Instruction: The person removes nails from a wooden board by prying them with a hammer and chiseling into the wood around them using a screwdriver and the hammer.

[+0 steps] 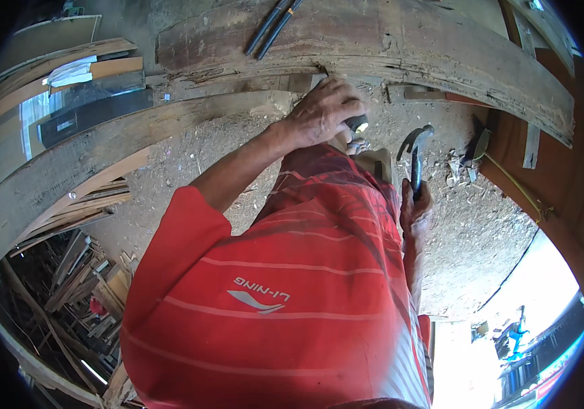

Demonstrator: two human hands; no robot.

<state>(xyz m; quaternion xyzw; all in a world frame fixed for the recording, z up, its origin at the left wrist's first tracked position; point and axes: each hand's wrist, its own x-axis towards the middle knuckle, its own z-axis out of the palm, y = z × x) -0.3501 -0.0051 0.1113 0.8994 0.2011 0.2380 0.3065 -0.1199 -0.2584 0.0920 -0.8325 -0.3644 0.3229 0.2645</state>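
A tool (355, 123) is gripped in the curled left hand (329, 108), a plank (353, 41) beyond; a hammer (416, 170) is held in the closed right hand (416, 206).

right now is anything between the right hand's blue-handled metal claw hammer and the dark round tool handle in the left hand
Nothing visible: only grey-brown dirt floor shows in the gap between the hammer and the tool handle.

upside-down white lettering (262, 288) and a curved white logo (254, 300) mark the red striped shirt (271, 347).
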